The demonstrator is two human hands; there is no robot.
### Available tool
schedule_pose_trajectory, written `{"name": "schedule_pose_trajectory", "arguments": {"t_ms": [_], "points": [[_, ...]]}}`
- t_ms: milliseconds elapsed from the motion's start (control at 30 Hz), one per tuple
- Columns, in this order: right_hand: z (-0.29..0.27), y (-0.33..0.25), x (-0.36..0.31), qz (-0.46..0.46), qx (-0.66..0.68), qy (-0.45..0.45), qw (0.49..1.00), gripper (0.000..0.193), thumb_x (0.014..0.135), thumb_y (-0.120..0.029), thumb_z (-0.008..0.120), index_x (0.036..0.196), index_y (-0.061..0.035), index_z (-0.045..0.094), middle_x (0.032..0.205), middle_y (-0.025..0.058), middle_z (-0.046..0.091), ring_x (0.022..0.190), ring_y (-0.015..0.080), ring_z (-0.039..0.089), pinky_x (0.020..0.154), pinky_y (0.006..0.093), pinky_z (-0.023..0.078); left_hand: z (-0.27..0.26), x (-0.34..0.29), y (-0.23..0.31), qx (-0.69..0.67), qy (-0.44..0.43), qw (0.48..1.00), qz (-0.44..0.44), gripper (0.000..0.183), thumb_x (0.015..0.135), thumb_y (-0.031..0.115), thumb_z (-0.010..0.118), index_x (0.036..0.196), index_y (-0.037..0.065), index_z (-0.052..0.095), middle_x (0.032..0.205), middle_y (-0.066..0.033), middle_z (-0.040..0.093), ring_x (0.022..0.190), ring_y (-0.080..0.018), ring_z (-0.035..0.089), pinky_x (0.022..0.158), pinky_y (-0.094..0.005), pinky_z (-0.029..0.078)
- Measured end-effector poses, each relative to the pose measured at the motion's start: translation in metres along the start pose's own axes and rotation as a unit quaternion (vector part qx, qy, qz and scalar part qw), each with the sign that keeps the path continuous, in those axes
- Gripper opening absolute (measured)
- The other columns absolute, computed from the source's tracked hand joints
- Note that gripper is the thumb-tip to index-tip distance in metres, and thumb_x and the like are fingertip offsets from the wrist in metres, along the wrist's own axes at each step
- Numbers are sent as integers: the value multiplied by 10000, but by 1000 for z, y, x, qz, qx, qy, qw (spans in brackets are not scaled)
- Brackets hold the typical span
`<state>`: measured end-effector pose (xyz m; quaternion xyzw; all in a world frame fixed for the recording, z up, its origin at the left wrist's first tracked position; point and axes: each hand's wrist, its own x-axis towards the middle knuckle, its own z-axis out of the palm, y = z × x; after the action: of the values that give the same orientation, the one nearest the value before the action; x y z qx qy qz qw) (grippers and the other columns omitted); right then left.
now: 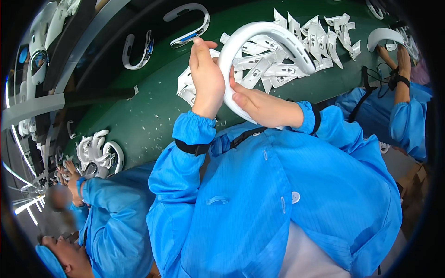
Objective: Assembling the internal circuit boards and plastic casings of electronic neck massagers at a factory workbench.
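Right hand (266, 105) is closed on the near left limb of a white C-shaped neckband (228, 55), thumb over the facing side and fingers behind; left hand (207, 78) stands upright along the band's left outer edge, fingers partly bent, and I cannot tell whether it grips anything. The neckband is raised above the green table (157, 92), between the blue smock (245, 199) and a pile of loose white panels (278, 69), its right limb with the row of slots (299, 52) unsupported. For good handling, the right grip should probably be firm without squeezing, since an open curve like this may flex. Bringing the left palm flat against the outer edge would likely steady it better and let it turn as one piece without twisting. Fingertips are best kept out of the slots, and the free end well clear of the panels, whose edges could scuff the smooth shell. Any swing left should allow for the blue-striped neckband (204, 23) lying just beyond the left fingers.
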<state>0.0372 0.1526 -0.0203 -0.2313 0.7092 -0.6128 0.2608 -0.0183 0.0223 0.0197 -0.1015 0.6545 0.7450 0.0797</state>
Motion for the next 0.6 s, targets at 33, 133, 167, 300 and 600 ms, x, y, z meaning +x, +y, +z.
{"name": "schedule_pose_trajectory", "arguments": {"t_ms": [33,133,167,300,600], "points": [[0,-3,-2,33,-24,-1,999,478,978,-398,220,1207,-7,370,892,115,548,811,230,554,775,351,432,1,2,-4,-4,13,1000,-7,520,940,506,243,1044,14,377,492,-112,479,339,-155,403,347,-267,320],[0,-4,-7,65,26,-3,998,445,978,-398,222,1082,-15,425,838,80,545,752,196,550,715,332,440,-4,2,-12,-74,-34,994,-78,530,940,505,225,1097,16,352,526,-130,494,354,-167,410,360,-278,330],[-1,-3,-7,64,101,-9,993,434,978,-398,226,1011,-25,444,808,71,545,718,180,549,668,318,447,-5,5,-9,-105,-75,986,-107,554,940,504,212,1170,12,319,572,-143,510,405,-181,450,398,-282,361],[6,7,-5,68,250,-51,965,427,968,-432,244,1039,-68,456,857,49,527,718,90,528,599,220,453,-10,-10,-20,-118,-123,985,4,572,942,499,214,1236,15,291,596,-123,514,489,-174,492,463,-270,397],[16,13,-11,102,199,-96,970,409,969,-405,271,1106,-46,411,882,59,523,682,116,534,632,248,465,-17,-9,-28,-28,75,997,-4,472,949,465,229,1082,39,380,536,-109,503,385,-155,446,351,-273,348]]}}
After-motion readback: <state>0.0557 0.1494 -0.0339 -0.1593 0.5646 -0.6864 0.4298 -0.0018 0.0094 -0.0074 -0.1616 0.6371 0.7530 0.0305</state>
